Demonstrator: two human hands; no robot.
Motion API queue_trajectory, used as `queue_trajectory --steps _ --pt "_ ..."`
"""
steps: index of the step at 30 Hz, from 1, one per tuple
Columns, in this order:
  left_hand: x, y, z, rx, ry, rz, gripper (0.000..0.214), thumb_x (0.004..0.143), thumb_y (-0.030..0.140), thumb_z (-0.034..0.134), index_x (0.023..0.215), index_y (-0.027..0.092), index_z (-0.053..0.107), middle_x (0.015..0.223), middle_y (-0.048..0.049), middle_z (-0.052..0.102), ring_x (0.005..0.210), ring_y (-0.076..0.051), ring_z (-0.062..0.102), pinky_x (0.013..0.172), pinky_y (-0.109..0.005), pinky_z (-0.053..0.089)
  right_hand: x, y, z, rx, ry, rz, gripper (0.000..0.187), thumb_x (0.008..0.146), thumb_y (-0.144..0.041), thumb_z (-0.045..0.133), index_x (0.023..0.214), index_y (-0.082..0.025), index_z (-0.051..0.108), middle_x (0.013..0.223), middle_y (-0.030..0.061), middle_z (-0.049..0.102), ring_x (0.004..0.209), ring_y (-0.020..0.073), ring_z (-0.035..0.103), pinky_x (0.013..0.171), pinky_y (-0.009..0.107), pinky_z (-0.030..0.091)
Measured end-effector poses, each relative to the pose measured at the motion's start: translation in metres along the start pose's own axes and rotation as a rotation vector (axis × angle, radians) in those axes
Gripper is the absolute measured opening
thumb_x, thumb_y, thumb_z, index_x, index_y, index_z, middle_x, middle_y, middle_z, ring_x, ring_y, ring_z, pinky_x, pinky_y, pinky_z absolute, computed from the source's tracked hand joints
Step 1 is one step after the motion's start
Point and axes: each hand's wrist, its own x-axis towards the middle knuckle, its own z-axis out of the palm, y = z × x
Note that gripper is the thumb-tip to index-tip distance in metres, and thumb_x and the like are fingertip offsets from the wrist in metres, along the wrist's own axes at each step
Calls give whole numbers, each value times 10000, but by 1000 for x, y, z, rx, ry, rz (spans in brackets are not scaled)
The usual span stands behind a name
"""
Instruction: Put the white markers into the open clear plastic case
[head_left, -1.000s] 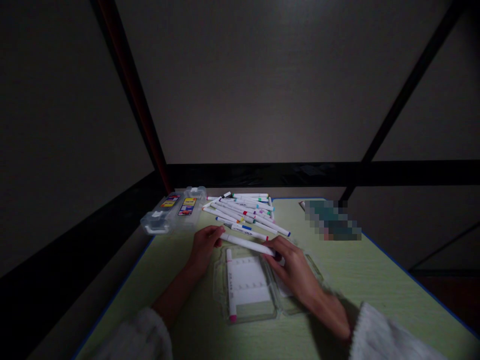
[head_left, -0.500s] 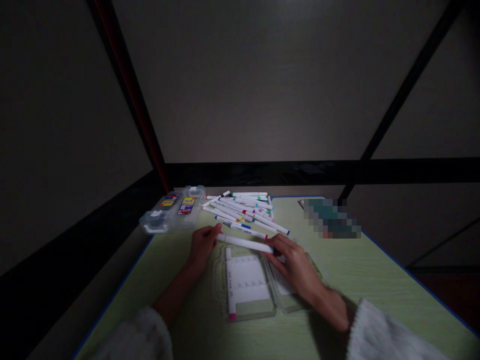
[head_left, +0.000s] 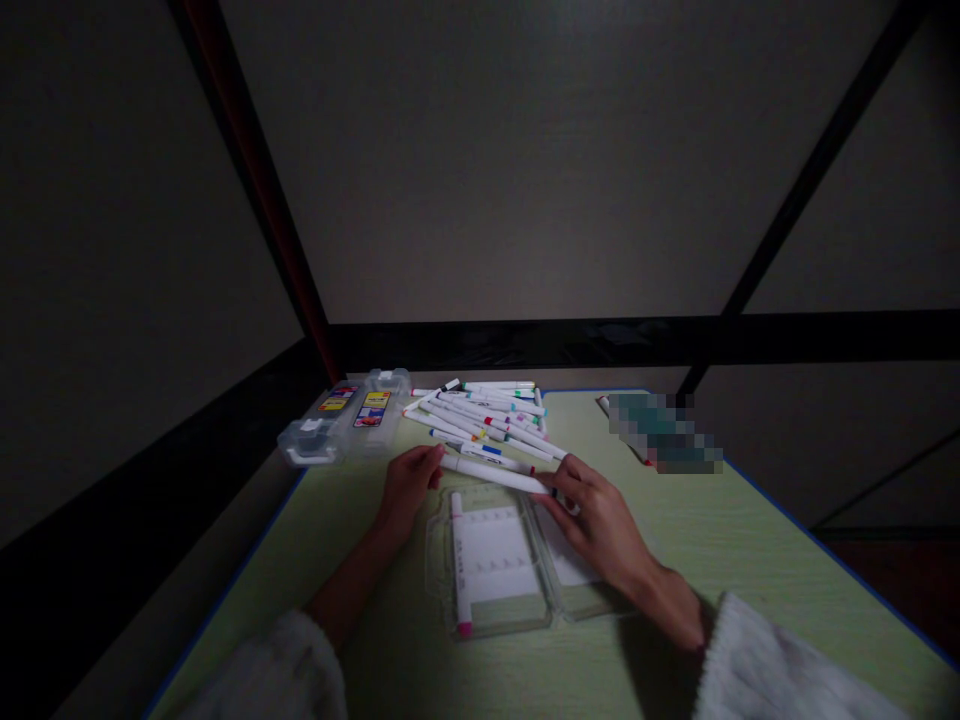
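A white marker point(head_left: 495, 474) lies nearly level between my hands, above the far edge of an open clear plastic case point(head_left: 517, 628). My left hand point(head_left: 409, 490) pinches its left end between thumb and fingers. My right hand point(head_left: 600, 520) is closed round its dark-banded right end and covers part of the case's right half. Inside the left half, a marker with a pink end point(head_left: 460, 570) rests along the left wall beside a white card point(head_left: 496, 555). Just beyond my hands is a loose pile of white markers point(head_left: 480, 405) with variously coloured ends.
Two clear plastic cases with handles and bright labels point(head_left: 373, 410) stand at the table's back left. A blurred-out flat item point(head_left: 660, 435) lies at the back right. The pale green table point(head_left: 735, 580) has a blue edge, with a wall behind it.
My right hand has shifted slightly right, its fingers now further along the marker's right end. The marker has risen a little. My left hand keeps its pinch.
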Motion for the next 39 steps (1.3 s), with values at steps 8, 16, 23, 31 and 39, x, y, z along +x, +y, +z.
queue_trajectory --steps 8,16,23,31,39 --pt "4 -7 -1 -25 -2 -29 267 648 402 532 645 136 550 506 41 479 472 -71 414 479 -198 323 5 27 -12 -91 205 189 262 813 -328 440 795 -142 624 679 27 495 535 127 467 531 241 355" --pt "7 -12 0 -3 -31 -49 237 627 375 554 585 143 534 478 41 489 459 -73 417 477 -202 326 1 74 -26 -404 183 481 259 769 -352 457 760 -166 637 752 53 578 572 154 518 503 249 310" --pt "7 -13 -2 12 -35 -42 227 623 361 555 564 144 529 486 43 496 471 -71 427 486 -198 333 -2 84 -30 -506 88 614 246 764 -340 465 799 -178 647 782 62 606 647 187 566 508 255 305" --pt "3 -10 -1 12 -41 -53 210 603 350 566 584 142 544 495 35 510 476 -80 443 493 -206 345 -5 95 -31 -537 54 738 292 753 -357 456 853 -176 662 846 94 640 708 216 588 523 271 319" --pt "4 -12 -2 -7 -63 -42 192 611 331 556 572 144 543 481 43 499 465 -76 430 488 -204 330 -5 98 -28 -558 28 762 301 742 -348 464 862 -159 666 807 118 650 708 232 597 557 284 344"
